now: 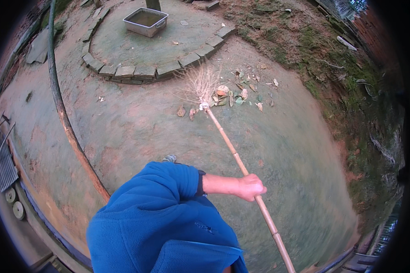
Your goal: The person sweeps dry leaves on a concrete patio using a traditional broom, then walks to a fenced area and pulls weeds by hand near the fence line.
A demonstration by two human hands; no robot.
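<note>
My left hand point(250, 187), reaching across from a blue sleeve point(146, 200), is closed around the bamboo handle of a long broom point(226, 140). The handle slants from the lower edge up and to the left, and its lower end in the picture runs out of view. At the far end the spread twig bristles point(200, 84) rest on the ground, slightly blurred. They touch a scatter of dry fallen leaves point(234, 95), brown, orange and green, lying mostly to their right. My right hand does not show.
A curved brick border point(145, 72) rings a raised patch at the back, holding a grey rectangular tub point(146, 28) of dark water. A long wooden pole point(64, 119) lies at left. Mossy bank point(314, 59) rises at right. A ridged grey sheet point(4, 164) is at far left.
</note>
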